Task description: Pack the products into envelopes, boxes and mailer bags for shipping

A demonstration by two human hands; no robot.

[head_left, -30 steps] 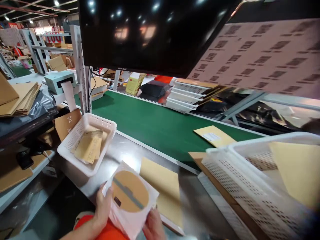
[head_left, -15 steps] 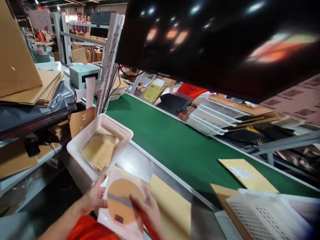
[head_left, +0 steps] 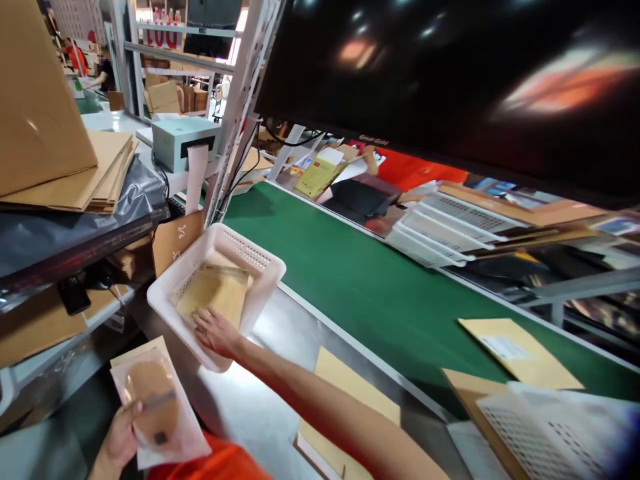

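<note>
Holding a pale, glossy packet (head_left: 161,412), brown-centred, grey-banded.

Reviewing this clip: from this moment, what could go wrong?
The left hand alone grips the clear-wrapped packet near one edge, so it might tilt or slip.

The right hand is at the tan papers in the white basket; they overlap, so it could pick up more than one.

The right forearm crosses above the tan envelope on the metal table and might brush it askew.
</note>
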